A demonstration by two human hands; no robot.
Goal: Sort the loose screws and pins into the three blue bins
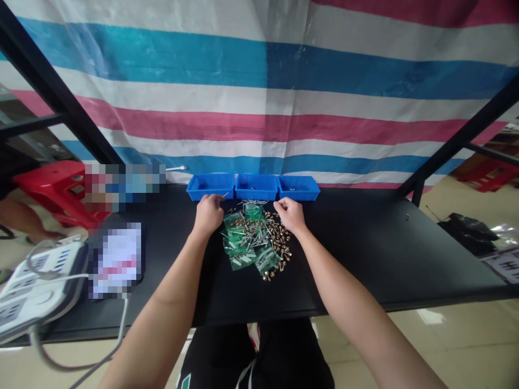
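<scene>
My left hand (pixel 210 214) is closed in a pinch just in front of the left blue bin (pixel 211 193). From its fingertips a thin metal pin (pixel 225 195), perhaps a nail or screw, points right. My right hand (pixel 290 213) is closed in front of the right blue bin (pixel 299 194); what its fingers hold, if anything, is hidden. Between my hands lies a heap of brass-coloured screws (pixel 284 237), silvery pins (pixel 259 231) and small green plastic packets (pixel 242 260). The middle blue bin (pixel 256 193) stands behind the heap. A few small pieces show in the middle and right bins.
A white power strip (pixel 44 286) and a blurred-out device (pixel 117 262) with cables occupy the left of the black table (pixel 365 259). A small metal piece (pixel 407 217) lies at the right. Black frame posts flank the table; a striped sheet (pixel 227 129) hangs behind.
</scene>
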